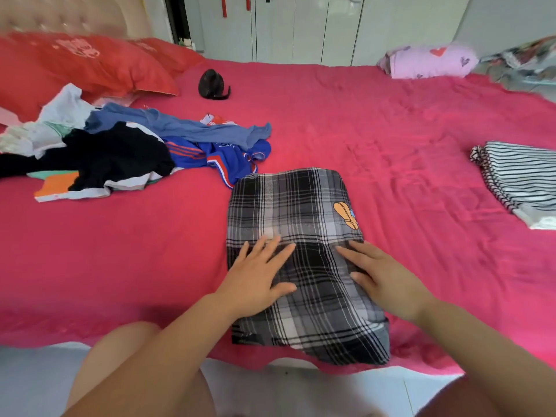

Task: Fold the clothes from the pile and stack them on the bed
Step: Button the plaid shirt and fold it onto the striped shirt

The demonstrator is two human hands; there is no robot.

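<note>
Both of your hands lie flat on the folded plaid garment (301, 212), which sits on the near edge of the bed (406, 139), its lower end hanging slightly over the edge. Your left hand (258, 278) presses on the garment's left side with the fingers (272, 246) straight and spread, gripping nothing. Your right hand (383, 275) rests on its right side, fingers likewise extended and pointing inward toward the left hand, holding nothing. The two hands are near each other but apart. An orange patch (346, 215) shows on the plaid cloth just beyond your right hand.

To your left, farther up the bed, the pile of unfolded clothes (120, 152) sprawls in black, blue, white and orange pieces; its blue jersey (228, 161) comes close to the plaid garment's far left corner. To your right, well apart from the plaid piece, a folded black-and-white striped garment (520, 179) lies on the sheet.

Red pillows (75, 64) sit at the head of the bed beyond the pile, with a small black object (213, 85) beside them. A folded lilac cloth with hearts (430, 61) rests at the bed's far edge, before white wardrobe doors (301, 25).
</note>
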